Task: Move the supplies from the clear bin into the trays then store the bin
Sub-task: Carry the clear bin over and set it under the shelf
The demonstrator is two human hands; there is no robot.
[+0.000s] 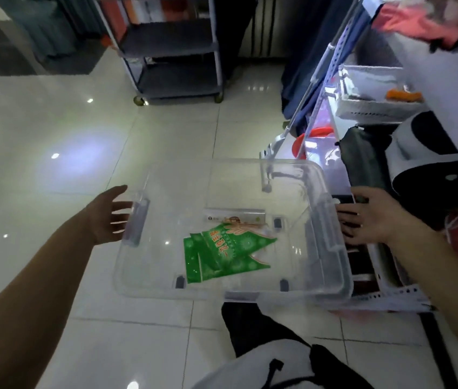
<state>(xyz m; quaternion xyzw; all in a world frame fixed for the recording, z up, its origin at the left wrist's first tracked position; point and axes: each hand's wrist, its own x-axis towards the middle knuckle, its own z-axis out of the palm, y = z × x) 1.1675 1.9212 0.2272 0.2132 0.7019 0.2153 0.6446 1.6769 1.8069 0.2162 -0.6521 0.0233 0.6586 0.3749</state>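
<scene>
Clear bin (pixel 233 231) sits on the tiled floor (pixel 54 136) beside the shelf rack (pixel 331 88); 1 green packet (pixel 222 252) inside. Left hand (pixel 110 217) and right hand (pixel 368 217) flank its side handles, fingers spread, grasping nothing. Step looks like bin pickup; next needs both hands gripping the handles, though the packet likely needs traying first.

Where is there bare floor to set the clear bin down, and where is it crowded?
Free: tiled floor left of the clear bin, between the left hand and the grey cart. Crowded: right of the right hand, where the white rack stands.
</scene>
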